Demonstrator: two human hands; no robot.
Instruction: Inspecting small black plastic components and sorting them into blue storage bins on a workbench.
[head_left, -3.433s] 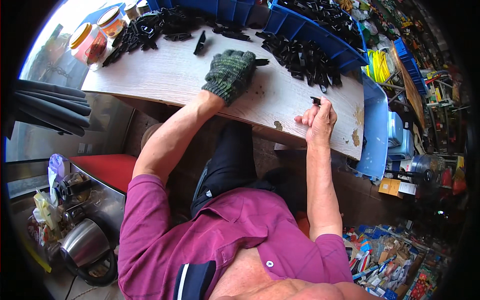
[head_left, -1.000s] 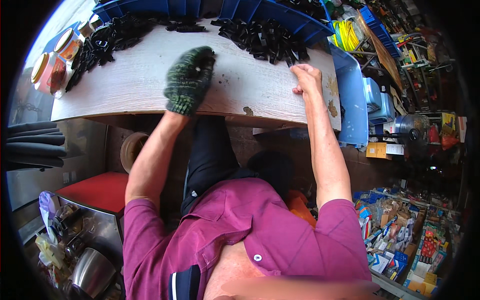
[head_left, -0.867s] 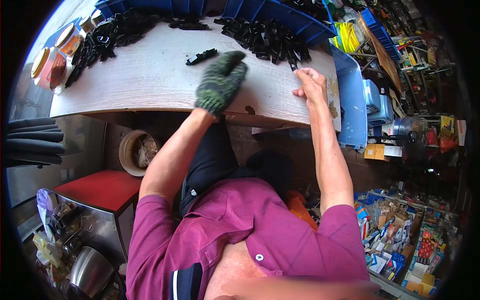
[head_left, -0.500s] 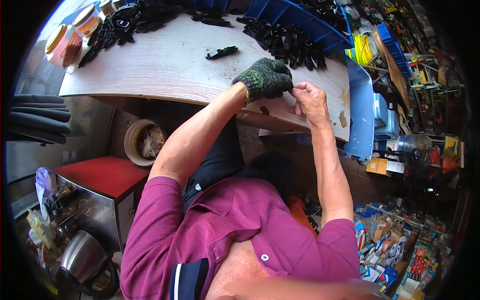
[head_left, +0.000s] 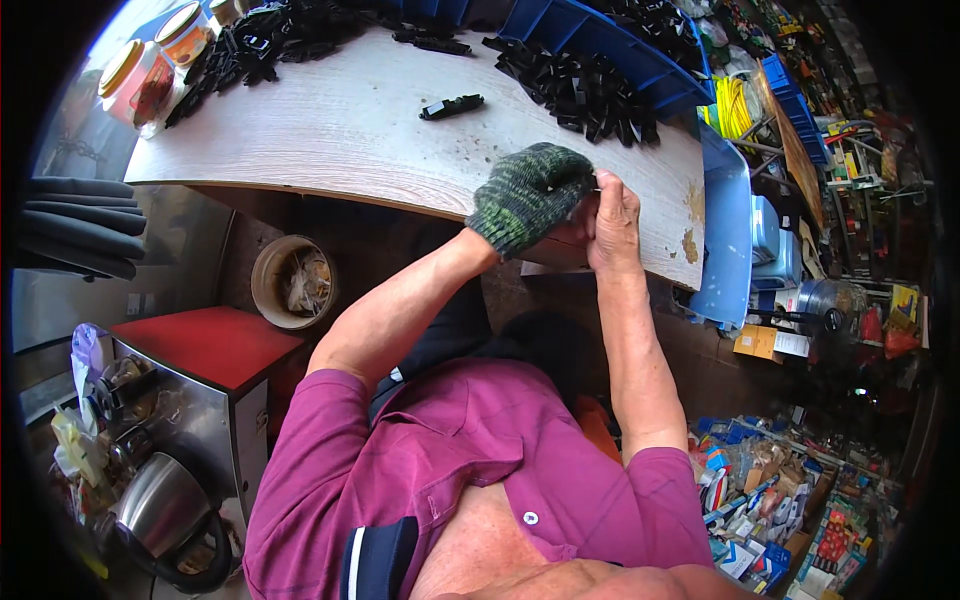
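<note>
My left hand (head_left: 532, 197), in a dark green knitted glove, is curled closed over the near edge of the white wood-grain table (head_left: 330, 120). Bare and pressed against its fingertips, my right hand (head_left: 614, 225) has thumb and fingers pinched together. Whatever lies between the two hands is hidden by the glove and fingers. Just beyond them a single black plastic part (head_left: 452, 107) rests on the tabletop. A heap of similar black parts (head_left: 580, 92) lies farther right, and another heap (head_left: 265, 45) spreads at the far left.
Blue plastic bins (head_left: 610, 55) stand along the table's far side. Two lidded jars (head_left: 135, 85) are at the far left. A light blue tub (head_left: 722, 230) adjoins the right edge. Below left are a waste bucket (head_left: 290, 282), a red-topped cabinet (head_left: 205, 345) and a metal kettle (head_left: 165, 500).
Both hands have drawn nearer to me, and the gloved left hand has turned so more of its back shows. The single black part stays on the table. The view has shifted slightly.
</note>
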